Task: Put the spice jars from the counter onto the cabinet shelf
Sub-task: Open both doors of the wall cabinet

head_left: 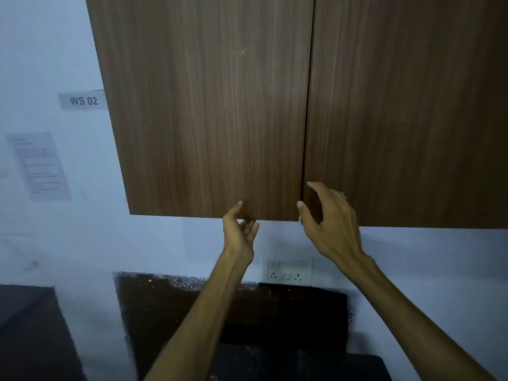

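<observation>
wood-grain cabinet doors (209,105) closed, left hand (238,234), right hand (330,224) at lower edge

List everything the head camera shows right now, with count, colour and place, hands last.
cabinet doors: two, brown wood grain, both closed, upper centre and right
WS 02 label: one, grey, on the wall left of the cabinet
printed sheet: one, pale, on the wall lower left, text unreadable
socket panel: one, white, on the wall under the cabinet
dark counter area: black, bottom, blurred
spice jars: none visible
left hand: one, empty, at the left door's bottom edge
right hand: one, fingers loosely curved, by the gap between the doors
</observation>
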